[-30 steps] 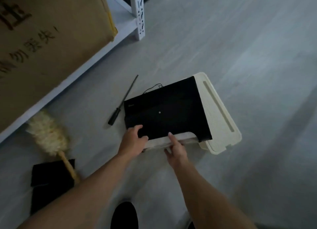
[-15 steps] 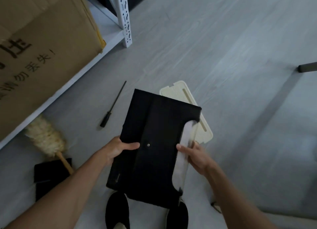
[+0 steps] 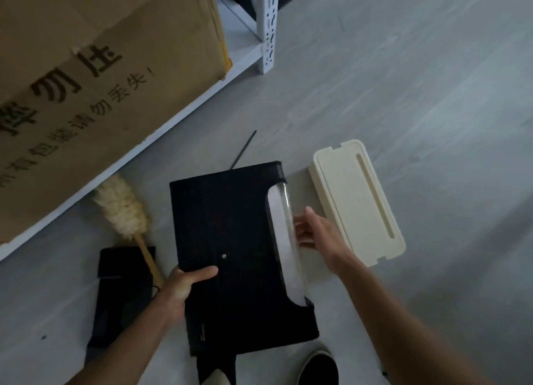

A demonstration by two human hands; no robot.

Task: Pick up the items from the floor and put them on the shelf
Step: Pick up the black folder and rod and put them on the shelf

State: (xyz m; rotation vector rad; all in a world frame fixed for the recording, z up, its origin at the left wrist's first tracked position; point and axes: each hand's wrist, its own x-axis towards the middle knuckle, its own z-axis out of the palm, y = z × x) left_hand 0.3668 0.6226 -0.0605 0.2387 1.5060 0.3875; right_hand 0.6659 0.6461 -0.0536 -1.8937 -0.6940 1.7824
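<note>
While the left grip (image 3: 184,286) holds the black folder (image 3: 239,255) up off the floor (image 3: 403,96), thumb on top, the right grip (image 3: 317,232) hangs loose and blurry by its clear edge. Just right of that grip lies a cream tray (image 3: 357,203). Past the left grip are a duster (image 3: 121,209), then the shelf (image 3: 242,56).

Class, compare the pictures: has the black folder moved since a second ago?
Yes. The black folder lay on the cream tray; now the left hand holds it clear, left of the tray.
</note>
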